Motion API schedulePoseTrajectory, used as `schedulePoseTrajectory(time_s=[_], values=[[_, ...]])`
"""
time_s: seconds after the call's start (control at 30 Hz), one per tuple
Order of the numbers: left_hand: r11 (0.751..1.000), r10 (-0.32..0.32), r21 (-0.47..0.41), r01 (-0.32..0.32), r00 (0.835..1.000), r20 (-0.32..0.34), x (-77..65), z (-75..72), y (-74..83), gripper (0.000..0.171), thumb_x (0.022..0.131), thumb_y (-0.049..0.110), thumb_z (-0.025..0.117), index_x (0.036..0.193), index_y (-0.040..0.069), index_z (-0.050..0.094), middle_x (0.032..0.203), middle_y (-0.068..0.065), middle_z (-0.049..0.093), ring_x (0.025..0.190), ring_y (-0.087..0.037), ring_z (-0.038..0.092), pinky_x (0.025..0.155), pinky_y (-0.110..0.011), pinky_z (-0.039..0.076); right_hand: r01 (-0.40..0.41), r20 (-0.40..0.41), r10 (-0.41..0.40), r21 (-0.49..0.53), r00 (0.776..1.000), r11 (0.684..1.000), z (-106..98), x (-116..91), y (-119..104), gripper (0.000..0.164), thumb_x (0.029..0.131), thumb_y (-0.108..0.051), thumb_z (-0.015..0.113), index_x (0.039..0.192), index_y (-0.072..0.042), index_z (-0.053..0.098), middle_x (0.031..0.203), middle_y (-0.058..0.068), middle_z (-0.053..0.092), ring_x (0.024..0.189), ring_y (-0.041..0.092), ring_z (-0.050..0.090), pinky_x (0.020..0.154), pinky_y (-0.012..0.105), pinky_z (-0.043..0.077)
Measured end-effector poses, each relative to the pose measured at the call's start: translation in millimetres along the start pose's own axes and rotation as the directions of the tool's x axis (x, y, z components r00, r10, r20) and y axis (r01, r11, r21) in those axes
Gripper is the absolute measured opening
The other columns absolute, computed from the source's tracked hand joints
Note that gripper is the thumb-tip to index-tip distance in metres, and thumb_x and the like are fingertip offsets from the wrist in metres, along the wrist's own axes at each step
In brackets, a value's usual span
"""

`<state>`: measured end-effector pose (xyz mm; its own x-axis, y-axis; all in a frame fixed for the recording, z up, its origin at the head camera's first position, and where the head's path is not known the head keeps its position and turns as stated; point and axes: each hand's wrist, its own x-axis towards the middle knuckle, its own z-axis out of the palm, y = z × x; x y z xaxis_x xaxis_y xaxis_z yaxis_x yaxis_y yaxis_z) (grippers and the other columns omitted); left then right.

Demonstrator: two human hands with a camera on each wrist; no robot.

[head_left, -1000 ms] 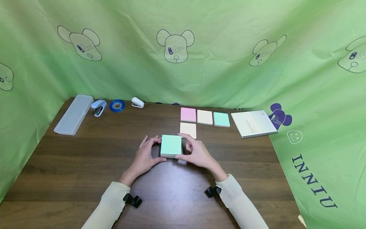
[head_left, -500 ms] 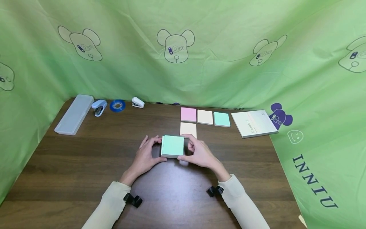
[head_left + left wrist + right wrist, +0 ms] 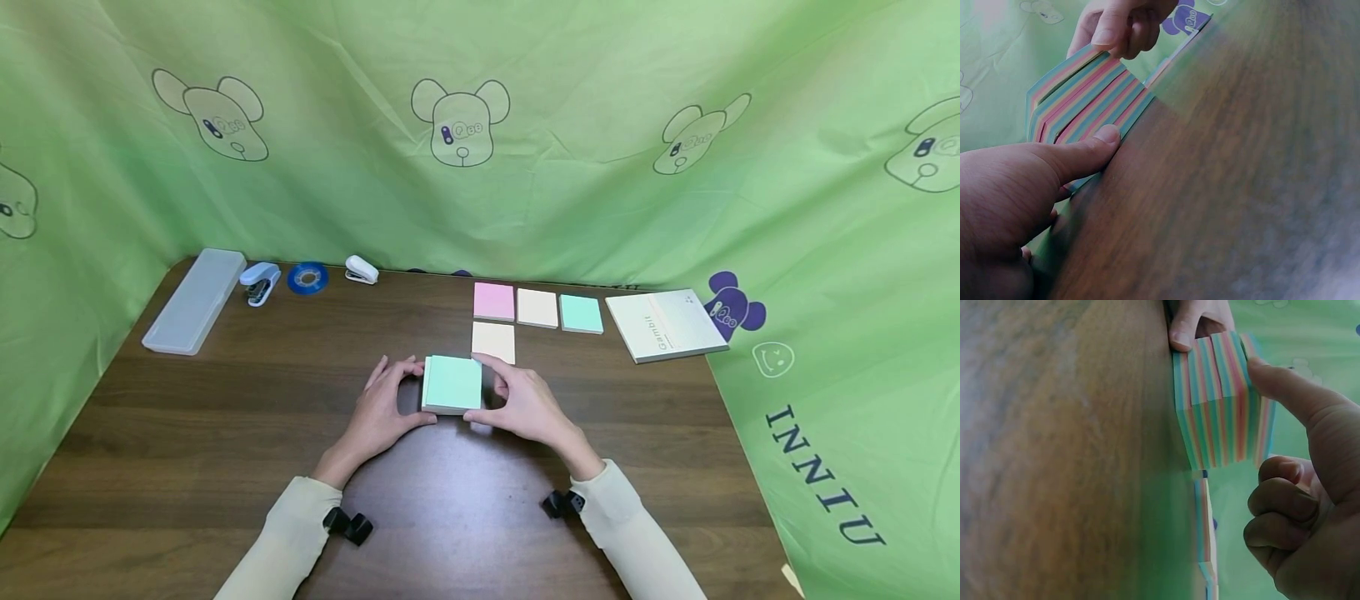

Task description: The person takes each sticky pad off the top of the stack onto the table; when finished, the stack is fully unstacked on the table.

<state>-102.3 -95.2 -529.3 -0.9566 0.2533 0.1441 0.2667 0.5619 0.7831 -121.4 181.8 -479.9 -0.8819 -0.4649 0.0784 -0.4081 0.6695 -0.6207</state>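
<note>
A thick block of sticky notes (image 3: 452,383), green on top with rainbow-striped sides, sits on the dark wooden table (image 3: 225,433). My left hand (image 3: 417,392) grips its left side, and the thumb (image 3: 1107,134) presses the striped near edge (image 3: 1085,94). My right hand (image 3: 486,388) pinches the right side between the index finger on the far corner and the thumb on the near corner. In the right wrist view the layers of the block (image 3: 1219,400) are slightly stepped, and the thumb (image 3: 1272,381) lies on its top.
Behind the block lie a cream pad (image 3: 492,340), then a pink pad (image 3: 493,300), another cream pad (image 3: 537,307) and a green pad (image 3: 581,312). A book (image 3: 663,323) lies at the right. A clear case (image 3: 193,300), blue stapler (image 3: 258,282), tape roll (image 3: 307,277) and white stapler (image 3: 361,268) line the back left.
The block has shifted slightly to the right between my hands, and my right fingers have drawn in closer around it. The left hand has barely moved.
</note>
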Motion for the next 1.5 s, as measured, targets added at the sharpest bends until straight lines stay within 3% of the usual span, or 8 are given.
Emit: schedulePoseTrajectory(time_s=[0.57, 0.83, 1.13, 1.5], values=[[1.0, 0.009, -0.002, -0.009, 1.0, -0.004, -0.4, -0.1, -0.1, 0.073, 0.078, 0.016, 0.104, 0.135, 0.004, 0.058, 0.148, -0.018, 0.068, 0.157, -0.036, 0.049, 0.141, -0.054, 0.011, -0.027, 0.036, 0.029, -0.074, 0.999, 0.997, -7.7, -1.9, -3.0, 0.083, 0.081, -0.038, 0.1, 0.152, -0.015, 0.063, 0.073, -0.01, 0.045, 0.065, 0.003, 0.035, 0.058, 0.023, 0.029], [0.999, 0.03, 0.016, -0.03, 0.999, -0.023, 0.0, 0.3, 0.5, 0.073, 0.076, 0.013, 0.105, 0.133, 0.003, 0.059, 0.145, -0.018, 0.069, 0.155, -0.038, 0.052, 0.14, -0.057, 0.014, -0.017, 0.045, 0.018, -0.029, 0.999, 0.999, -9.7, -1.2, -1.6, 0.077, 0.079, -0.032, 0.101, 0.145, -0.015, 0.064, 0.073, -0.011, 0.04, 0.066, 0.002, 0.033, 0.059, 0.022, 0.028], [1.0, 0.012, 0.005, -0.012, 1.0, -0.005, 0.7, 0.6, 1.4, 0.073, 0.078, 0.014, 0.104, 0.135, 0.004, 0.059, 0.149, -0.017, 0.068, 0.156, -0.037, 0.051, 0.141, -0.057, 0.013, -0.007, 0.006, 0.007, 0.075, 1.0, 0.997, -8.2, -0.2, 4.1, 0.074, 0.077, -0.024, 0.102, 0.141, -0.012, 0.065, 0.076, -0.011, 0.035, 0.069, 0.003, 0.033, 0.064, 0.023, 0.029], [1.0, 0.023, 0.011, -0.023, 1.0, -0.012, 0.7, 0.5, 0.6, 0.074, 0.078, 0.014, 0.104, 0.135, 0.003, 0.059, 0.15, -0.018, 0.068, 0.155, -0.037, 0.051, 0.14, -0.057, 0.013, 0.009, -0.024, -0.006, 0.136, 1.0, 0.991, -12.6, -2.1, 10.8, 0.078, 0.077, -0.018, 0.102, 0.146, -0.009, 0.064, 0.076, -0.013, 0.035, 0.07, 0.002, 0.034, 0.071, 0.027, 0.038]])
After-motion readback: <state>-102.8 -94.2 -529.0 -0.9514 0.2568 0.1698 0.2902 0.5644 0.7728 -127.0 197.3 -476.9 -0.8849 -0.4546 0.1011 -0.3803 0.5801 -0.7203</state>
